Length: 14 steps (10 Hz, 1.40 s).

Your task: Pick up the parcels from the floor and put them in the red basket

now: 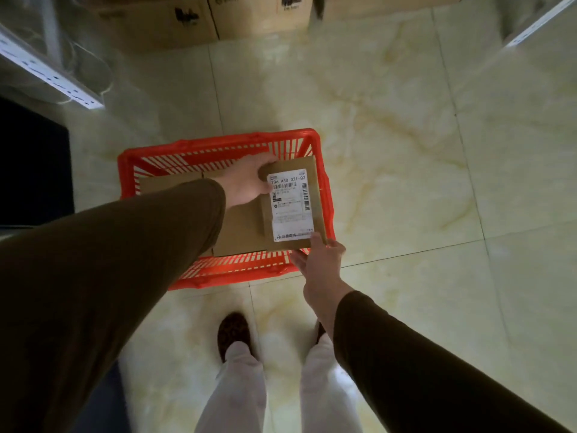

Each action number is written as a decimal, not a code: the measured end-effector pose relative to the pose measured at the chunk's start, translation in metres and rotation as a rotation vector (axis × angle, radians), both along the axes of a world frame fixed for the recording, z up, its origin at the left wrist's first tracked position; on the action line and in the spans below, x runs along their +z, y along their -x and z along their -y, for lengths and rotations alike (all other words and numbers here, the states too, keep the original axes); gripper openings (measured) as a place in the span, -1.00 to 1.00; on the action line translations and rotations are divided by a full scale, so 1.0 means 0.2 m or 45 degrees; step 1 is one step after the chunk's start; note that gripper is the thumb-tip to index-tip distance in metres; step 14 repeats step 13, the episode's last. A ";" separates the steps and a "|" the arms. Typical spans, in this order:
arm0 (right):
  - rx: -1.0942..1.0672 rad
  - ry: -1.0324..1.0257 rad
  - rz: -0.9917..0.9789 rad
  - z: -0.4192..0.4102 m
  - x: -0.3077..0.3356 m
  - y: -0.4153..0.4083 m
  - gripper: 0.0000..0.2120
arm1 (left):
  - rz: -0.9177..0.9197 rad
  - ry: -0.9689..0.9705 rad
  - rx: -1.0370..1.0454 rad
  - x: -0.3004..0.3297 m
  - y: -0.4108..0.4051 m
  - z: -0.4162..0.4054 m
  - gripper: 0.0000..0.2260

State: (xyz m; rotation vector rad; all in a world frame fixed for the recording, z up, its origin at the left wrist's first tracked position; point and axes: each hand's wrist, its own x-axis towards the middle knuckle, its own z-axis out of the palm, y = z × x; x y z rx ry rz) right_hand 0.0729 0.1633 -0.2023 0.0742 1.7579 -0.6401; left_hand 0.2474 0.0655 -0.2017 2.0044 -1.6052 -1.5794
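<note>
A red plastic basket stands on the tiled floor just ahead of my feet. Over its right half I hold a brown cardboard parcel with a white shipping label, lying flat. My left hand grips the parcel's far left corner, thumb on top. My right hand touches its near right corner with the fingertips. Inside the basket, under the held parcel, lies another flat cardboard parcel, partly hidden by my left sleeve.
Cardboard boxes stand against the far wall. White metal shelf rails run at the upper left and upper right. A dark mat lies at the left. My two feet stand close behind the basket.
</note>
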 end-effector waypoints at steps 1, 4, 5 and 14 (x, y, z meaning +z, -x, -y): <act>-0.013 -0.006 -0.036 0.01 -0.09 -0.03 -0.69 | 0.059 0.009 0.010 -0.08 -0.04 -0.02 -0.42; -0.007 -0.108 0.145 0.13 -0.27 -0.02 -0.70 | 0.534 0.172 -0.175 -0.26 0.01 0.01 -0.41; 0.023 -0.109 0.162 0.15 -0.32 -0.01 -0.69 | 0.566 0.143 -0.219 -0.32 0.01 0.03 -0.38; 0.304 -0.036 0.119 0.17 0.06 0.01 -0.64 | 0.374 0.104 -0.118 -0.05 -0.04 -0.16 -0.29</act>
